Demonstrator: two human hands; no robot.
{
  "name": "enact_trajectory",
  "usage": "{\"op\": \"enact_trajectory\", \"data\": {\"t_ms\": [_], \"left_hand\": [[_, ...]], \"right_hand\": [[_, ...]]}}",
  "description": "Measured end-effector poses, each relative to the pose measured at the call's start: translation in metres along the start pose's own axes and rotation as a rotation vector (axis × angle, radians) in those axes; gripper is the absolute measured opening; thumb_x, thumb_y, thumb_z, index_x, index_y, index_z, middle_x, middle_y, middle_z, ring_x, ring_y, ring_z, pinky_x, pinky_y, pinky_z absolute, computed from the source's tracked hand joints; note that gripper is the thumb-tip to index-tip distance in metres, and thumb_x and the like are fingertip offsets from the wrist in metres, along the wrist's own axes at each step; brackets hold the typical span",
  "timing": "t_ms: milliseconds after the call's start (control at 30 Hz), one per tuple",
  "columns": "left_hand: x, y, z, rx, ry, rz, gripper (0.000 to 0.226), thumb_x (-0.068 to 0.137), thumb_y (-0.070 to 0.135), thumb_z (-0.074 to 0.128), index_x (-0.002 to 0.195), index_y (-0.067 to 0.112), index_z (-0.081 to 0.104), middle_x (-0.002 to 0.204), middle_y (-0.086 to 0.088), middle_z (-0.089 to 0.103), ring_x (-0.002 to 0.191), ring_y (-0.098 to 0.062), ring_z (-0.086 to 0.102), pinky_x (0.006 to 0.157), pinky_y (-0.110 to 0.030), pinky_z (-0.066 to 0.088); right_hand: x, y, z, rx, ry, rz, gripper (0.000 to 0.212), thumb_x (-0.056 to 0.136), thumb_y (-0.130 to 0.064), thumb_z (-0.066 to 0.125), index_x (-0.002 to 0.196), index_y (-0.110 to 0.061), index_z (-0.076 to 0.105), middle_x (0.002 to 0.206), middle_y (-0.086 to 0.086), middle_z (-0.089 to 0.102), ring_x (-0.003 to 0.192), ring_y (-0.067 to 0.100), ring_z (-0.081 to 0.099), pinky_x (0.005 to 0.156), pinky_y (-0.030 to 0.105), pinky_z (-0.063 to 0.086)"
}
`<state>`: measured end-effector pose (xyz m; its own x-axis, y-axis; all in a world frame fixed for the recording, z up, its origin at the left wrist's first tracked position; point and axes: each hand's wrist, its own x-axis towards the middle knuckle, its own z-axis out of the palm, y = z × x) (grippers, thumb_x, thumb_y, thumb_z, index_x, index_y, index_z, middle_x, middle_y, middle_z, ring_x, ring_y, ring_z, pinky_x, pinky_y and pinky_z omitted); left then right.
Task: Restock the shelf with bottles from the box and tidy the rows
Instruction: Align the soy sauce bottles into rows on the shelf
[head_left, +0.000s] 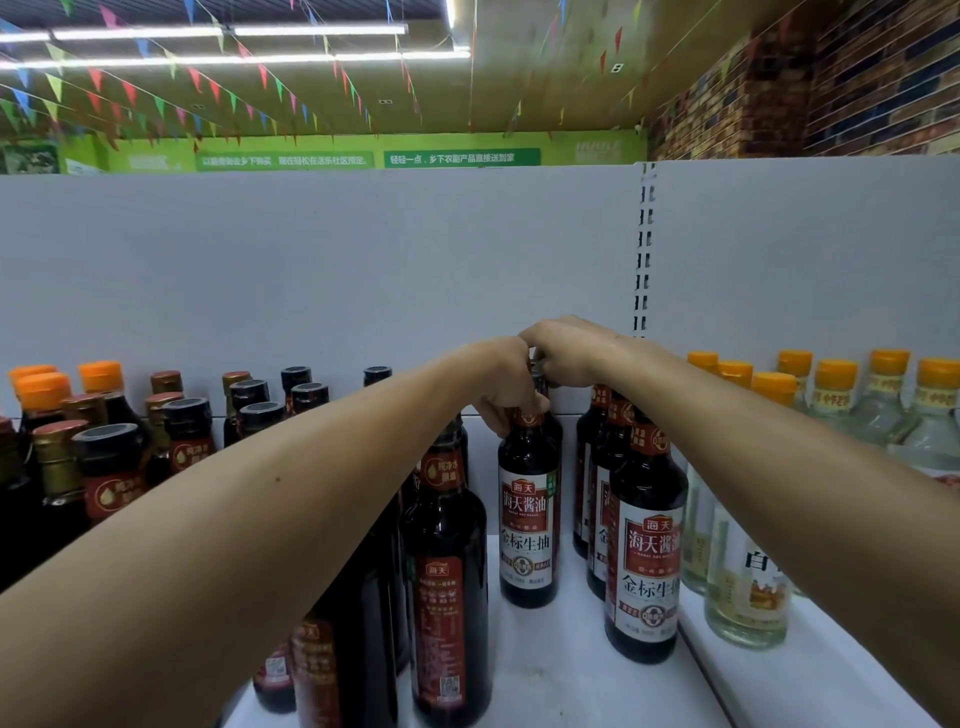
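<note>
L hand (501, 387) gripped the neck of a dark glass soy-sauce bottle w/ white-and-red paper label (529, 525). Its fingers (496, 418) curled round the neck's left side, thumb on the front just above the red neck band. R hand (571, 351) sat on top, fingers bent down over the cap area & touching L hand. Cap was mostly hidden, so couldn't tell if they were clamped on it or only resting.

Bottle stood upright on the white metal shelf (550, 670), long axis vertical, cap up, label facing the camera. It was approx mid-shelf, in a gap btwn rows. Just right ran a row of same-label dark bottles (644, 566), front to back. Close on the left stood taller dark bottles w/ red labels (447, 582), partly behind L forearm. Far right were clear glass bottles w/ orange caps (883, 410). Behind everything was a plain grey-white back panel (311, 270).
</note>
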<state>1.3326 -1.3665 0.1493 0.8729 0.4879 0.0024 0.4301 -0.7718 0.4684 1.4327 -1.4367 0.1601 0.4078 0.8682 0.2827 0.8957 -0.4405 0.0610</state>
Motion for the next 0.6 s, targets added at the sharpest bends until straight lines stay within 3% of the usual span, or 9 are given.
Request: {"op": "enact_trajectory", "data": {"t_ms": [133, 233, 400, 600], "left_hand": [[-0.0029, 0.0, -0.0007, -0.041, 0.026, 0.016, 0.034, 0.097, 0.02, 0.067, 0.121, -0.004, 0.061, 0.106, -0.021, 0.074, 0.089, -0.029, 0.076, 0.083, -0.039, 0.063], [-0.0018, -0.0003, 0.0007, -0.036, 0.044, 0.038, 0.036, 0.097, 0.021, 0.069, 0.121, -0.003, 0.06, 0.103, -0.02, 0.074, 0.071, -0.025, 0.074, 0.076, -0.037, 0.064], [-0.0014, -0.0008, 0.0026, -0.036, 0.072, 0.065, 0.035, 0.095, 0.022, 0.071, 0.117, -0.001, 0.06, 0.102, -0.017, 0.074, 0.086, -0.031, 0.076, 0.083, -0.04, 0.062], [-0.0025, -0.0013, 0.0021, -0.032, 0.086, 0.074, 0.021, 0.094, 0.022, 0.072, 0.099, 0.006, 0.06, 0.085, -0.009, 0.071, 0.082, -0.028, 0.076, 0.082, -0.037, 0.063]], "right_hand": [[0.0025, 0.002, 0.0007, 0.013, 0.022, -0.004, 0.037, 0.092, -0.004, 0.057, 0.12, -0.026, 0.066, 0.117, 0.005, 0.069, 0.106, 0.028, 0.063, 0.089, 0.043, 0.056], [0.0032, 0.0043, 0.0008, 0.027, 0.025, 0.0, 0.036, 0.093, -0.005, 0.057, 0.12, -0.026, 0.067, 0.116, 0.004, 0.069, 0.105, 0.027, 0.064, 0.088, 0.042, 0.057], [0.0012, 0.0062, 0.0003, 0.056, 0.025, 0.002, 0.037, 0.093, -0.004, 0.056, 0.119, -0.028, 0.067, 0.118, 0.004, 0.07, 0.106, 0.026, 0.064, 0.089, 0.042, 0.056], [-0.0055, 0.0039, -0.0026, 0.035, -0.011, -0.009, 0.043, 0.092, -0.004, 0.053, 0.125, -0.029, 0.065, 0.121, 0.003, 0.068, 0.111, 0.027, 0.061, 0.091, 0.041, 0.054]]}}
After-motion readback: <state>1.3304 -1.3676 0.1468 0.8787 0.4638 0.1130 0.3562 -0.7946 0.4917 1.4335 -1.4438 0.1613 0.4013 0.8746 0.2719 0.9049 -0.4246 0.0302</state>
